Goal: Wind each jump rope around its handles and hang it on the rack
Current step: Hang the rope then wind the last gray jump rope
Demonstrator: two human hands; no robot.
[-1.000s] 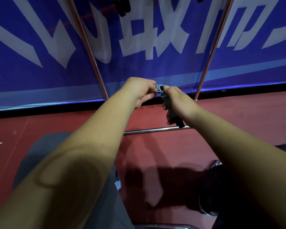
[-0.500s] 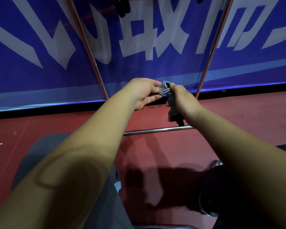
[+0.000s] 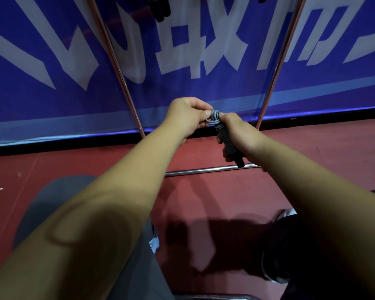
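Centre frame: left hand (image 3: 186,114) just left of right hand (image 3: 234,131), both holding the grey jump rope wound on black handles (image 3: 226,138). Chrome tube rack (image 3: 204,171) behind: uprights either side, crossbar below the hands. Red floor (image 3: 52,165) underneath. Blue printed banner (image 3: 204,89) behind rack. Second pair of black handles (image 3: 160,9) at top-centre edge.

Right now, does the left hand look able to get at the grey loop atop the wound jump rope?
Probably yes: the left hand is pinching the grey loop, with nothing between them; the right hand grips the wound jump rope below.
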